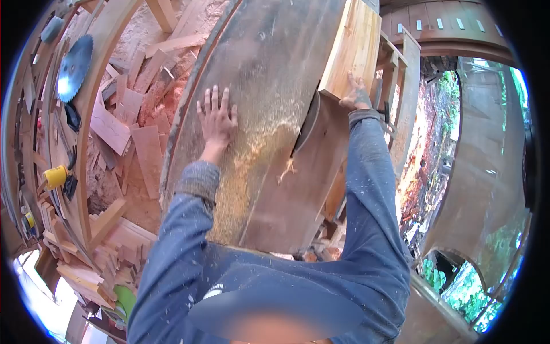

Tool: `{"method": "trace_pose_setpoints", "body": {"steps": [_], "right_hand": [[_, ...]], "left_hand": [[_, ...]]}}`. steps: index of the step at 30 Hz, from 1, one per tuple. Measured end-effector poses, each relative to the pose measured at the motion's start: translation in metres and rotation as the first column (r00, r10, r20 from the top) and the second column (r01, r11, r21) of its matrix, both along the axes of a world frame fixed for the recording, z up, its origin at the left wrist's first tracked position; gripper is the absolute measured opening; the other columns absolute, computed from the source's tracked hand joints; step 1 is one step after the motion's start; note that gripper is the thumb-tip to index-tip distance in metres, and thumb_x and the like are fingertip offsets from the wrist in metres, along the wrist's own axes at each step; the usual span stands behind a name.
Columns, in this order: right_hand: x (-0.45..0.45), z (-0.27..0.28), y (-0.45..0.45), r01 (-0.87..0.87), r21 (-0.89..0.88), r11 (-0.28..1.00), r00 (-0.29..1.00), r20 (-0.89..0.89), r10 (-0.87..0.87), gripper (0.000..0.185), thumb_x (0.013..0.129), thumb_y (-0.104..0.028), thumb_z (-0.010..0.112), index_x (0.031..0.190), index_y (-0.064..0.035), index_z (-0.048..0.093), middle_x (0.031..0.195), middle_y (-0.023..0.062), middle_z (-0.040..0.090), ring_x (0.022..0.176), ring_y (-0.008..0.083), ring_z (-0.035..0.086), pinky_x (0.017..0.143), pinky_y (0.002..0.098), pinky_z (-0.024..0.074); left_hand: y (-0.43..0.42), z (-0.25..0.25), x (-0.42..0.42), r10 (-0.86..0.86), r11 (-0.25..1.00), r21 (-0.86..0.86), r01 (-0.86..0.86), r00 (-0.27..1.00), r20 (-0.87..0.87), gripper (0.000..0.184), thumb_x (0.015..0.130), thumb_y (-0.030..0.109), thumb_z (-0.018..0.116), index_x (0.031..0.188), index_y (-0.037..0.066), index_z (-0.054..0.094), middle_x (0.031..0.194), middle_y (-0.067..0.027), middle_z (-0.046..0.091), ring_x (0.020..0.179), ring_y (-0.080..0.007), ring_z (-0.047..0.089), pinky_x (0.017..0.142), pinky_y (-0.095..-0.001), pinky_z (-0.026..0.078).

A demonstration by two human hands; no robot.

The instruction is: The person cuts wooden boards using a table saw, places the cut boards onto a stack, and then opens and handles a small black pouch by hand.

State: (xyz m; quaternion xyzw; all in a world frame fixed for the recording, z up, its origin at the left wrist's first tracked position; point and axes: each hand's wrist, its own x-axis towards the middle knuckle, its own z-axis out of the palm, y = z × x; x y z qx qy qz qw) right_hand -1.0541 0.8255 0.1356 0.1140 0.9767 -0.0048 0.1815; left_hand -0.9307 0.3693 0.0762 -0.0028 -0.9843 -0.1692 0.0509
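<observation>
My left hand [216,117] lies flat on the worn saw table [258,63], fingers spread and holding nothing. At the near end of a pale wooden board [353,43], my right hand [356,94] grips the wood, one finger stretched along its top. The board reaches away from me along the table's right side. Just left of and below its near end, a dark curved saw blade [309,123] shows in the table slot. Part of that blade is hidden by the board. Sawdust [243,163] covers the table between my arms, and a splinter [287,168] lies near the slot.
Wood offcuts [148,155] are heaped on the ground at left. A round toothed saw blade [74,67] hangs on a wooden frame there, above a yellow object [55,177]. Upright boards [405,92] stand close to my right arm.
</observation>
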Motion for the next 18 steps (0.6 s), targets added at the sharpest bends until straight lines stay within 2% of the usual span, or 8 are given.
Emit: {"method": "trace_pose_setpoints", "body": {"steps": [4,7,9,11,13,14,17,18], "right_hand": [[-0.074,-0.002,0.033,-0.037,0.058,0.998,0.999,-0.014,0.038,0.120,0.062,-0.029,0.087,0.166,-0.0232,0.028,0.165,0.0320,0.027,0.152,0.0440,0.034,0.124,0.0425,0.0354],[-0.148,-0.013,0.106,-0.153,-0.222,0.963,0.985,0.043,0.167,0.097,0.072,-0.032,0.080,0.160,-0.0140,0.043,0.160,0.0270,0.042,0.149,0.0398,0.040,0.120,0.0424,0.0397],[-0.182,-0.032,0.148,0.080,-0.541,0.837,0.974,-0.135,-0.181,0.081,0.079,-0.040,0.073,0.149,-0.0046,0.056,0.151,0.0237,0.055,0.142,0.0379,0.049,0.116,0.0435,0.0417],[-0.201,-0.066,0.169,0.265,-0.282,0.922,0.890,-0.296,-0.346,0.086,0.088,-0.061,0.061,0.142,0.0054,0.059,0.146,0.0271,0.059,0.131,0.0404,0.059,0.115,0.0446,0.0422],[-0.220,-0.095,0.176,0.573,-0.069,0.816,0.755,-0.343,-0.559,0.091,0.091,-0.069,0.055,0.141,0.0077,0.058,0.146,0.0275,0.058,0.127,0.0438,0.061,0.114,0.0456,0.0425],[-0.230,-0.128,0.213,0.557,-0.227,0.799,0.749,-0.278,-0.601,0.103,0.093,-0.078,0.043,0.137,0.0143,0.056,0.141,0.0332,0.059,0.127,0.0479,0.060,0.110,0.0476,0.0475],[-0.220,-0.105,0.152,0.679,-0.147,0.720,0.623,-0.405,-0.670,0.110,0.090,-0.083,0.041,0.132,0.0166,0.057,0.131,0.0370,0.061,0.125,0.0501,0.060,0.104,0.0505,0.0525],[-0.220,-0.104,0.144,0.624,-0.165,0.764,0.641,-0.450,-0.622,0.096,0.094,-0.078,0.043,0.118,0.0113,0.067,0.116,0.0305,0.069,0.111,0.0419,0.068,0.096,0.0456,0.0565]], "left_hand": [[-0.001,0.007,-0.009,0.010,1.000,-0.001,-0.010,0.999,0.042,0.064,0.099,0.039,0.058,0.158,0.021,0.044,0.167,-0.0105,0.035,0.157,-0.0305,0.024,0.127,-0.0570,0.014],[0.000,0.008,-0.011,0.015,1.000,0.000,-0.015,0.997,0.071,0.065,0.098,0.039,0.060,0.158,0.021,0.044,0.167,-0.0103,0.034,0.158,-0.0296,0.024,0.127,-0.0566,0.014],[0.001,0.008,-0.013,0.013,1.000,0.007,-0.013,0.996,0.086,0.066,0.097,0.038,0.061,0.158,0.021,0.044,0.167,-0.0108,0.034,0.158,-0.0298,0.024,0.127,-0.0579,0.013],[0.001,0.009,-0.014,0.016,1.000,-0.006,-0.015,0.994,0.110,0.065,0.097,0.038,0.060,0.158,0.021,0.044,0.167,-0.0100,0.033,0.158,-0.0288,0.023,0.128,-0.0558,0.012],[0.001,0.013,-0.016,0.019,1.000,-0.017,-0.017,0.992,0.125,0.065,0.097,0.038,0.060,0.158,0.021,0.044,0.168,-0.0098,0.033,0.158,-0.0285,0.023,0.128,-0.0550,0.012],[0.002,0.014,-0.017,0.021,1.000,-0.011,-0.019,0.991,0.130,0.064,0.098,0.036,0.058,0.158,0.020,0.044,0.168,-0.0092,0.032,0.159,-0.0285,0.022,0.128,-0.0542,0.013],[0.002,0.013,-0.018,0.020,1.000,-0.017,-0.018,0.991,0.133,0.064,0.098,0.035,0.058,0.159,0.020,0.044,0.169,-0.0097,0.032,0.159,-0.0293,0.022,0.128,-0.0542,0.013],[0.001,0.011,-0.020,0.025,1.000,-0.016,-0.023,0.991,0.132,0.064,0.098,0.034,0.058,0.159,0.020,0.044,0.169,-0.0100,0.032,0.159,-0.0295,0.023,0.128,-0.0544,0.013]]}}
